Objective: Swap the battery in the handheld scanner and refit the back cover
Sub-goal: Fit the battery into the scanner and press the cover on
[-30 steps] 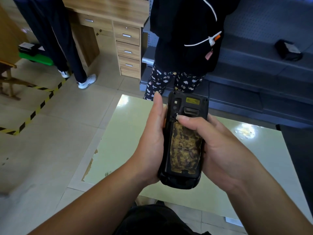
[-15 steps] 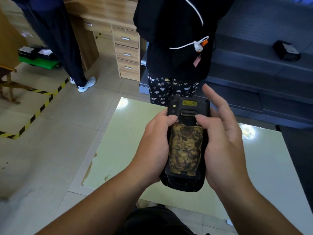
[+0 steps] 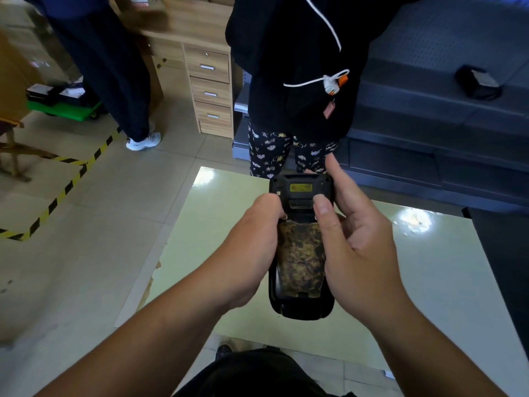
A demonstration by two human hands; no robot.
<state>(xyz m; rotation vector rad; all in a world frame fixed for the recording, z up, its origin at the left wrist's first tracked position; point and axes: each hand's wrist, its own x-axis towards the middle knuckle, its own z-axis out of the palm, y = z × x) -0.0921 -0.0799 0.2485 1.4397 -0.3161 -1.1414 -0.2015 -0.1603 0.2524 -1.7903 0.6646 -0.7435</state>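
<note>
1. Handheld scanner [image 3: 300, 308] is held back-up, above the pale green worktop [image 3: 446, 282], between both hands.
2. Left hand [image 3: 249, 253]: fingers curled closed around the scanner's left edge, thumb tip on the back near the latch [image 3: 299, 203].
3. Right hand [image 3: 360, 253]: clasps the right edge, thumb [image 3: 322, 207] pressed just beside the latch, index finger raised.
4. The worn yellow-brown battery [image 3: 300, 262] sits in the bay below both thumbs.

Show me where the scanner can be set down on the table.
Bare table lies right of the right hand out to the dark edge, and left of the left hand to the chipped edge. Under the scanner both hands crowd it.
</note>
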